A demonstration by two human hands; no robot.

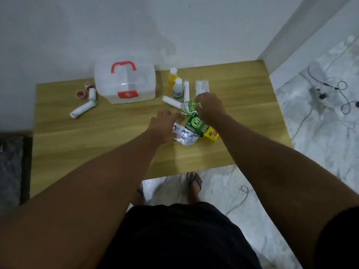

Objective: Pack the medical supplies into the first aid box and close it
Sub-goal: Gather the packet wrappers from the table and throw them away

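Note:
The clear first aid box (125, 82) with a red handle stands closed at the back of the wooden table (97, 133). My right hand (208, 108) pinches a green and silver blister pack (187, 108). My left hand (165, 126) rests with fingers spread over white and blue sachets (185, 136), touching them. A green medicine carton (196, 124) and a yellow carton (210, 133) lie between my hands. A yellow bottle (172, 77), a white bottle (178, 89), white bandage rolls (172, 101) and a flat white packet (202, 87) lie behind them.
Left of the box lie more white bandage rolls (81, 109) and two red tape rolls (80, 93). The table's back edge meets a white wall. Cables (340, 90) lie on the marble floor at right. My feet in sandals (194, 184) stand at the table's near edge.

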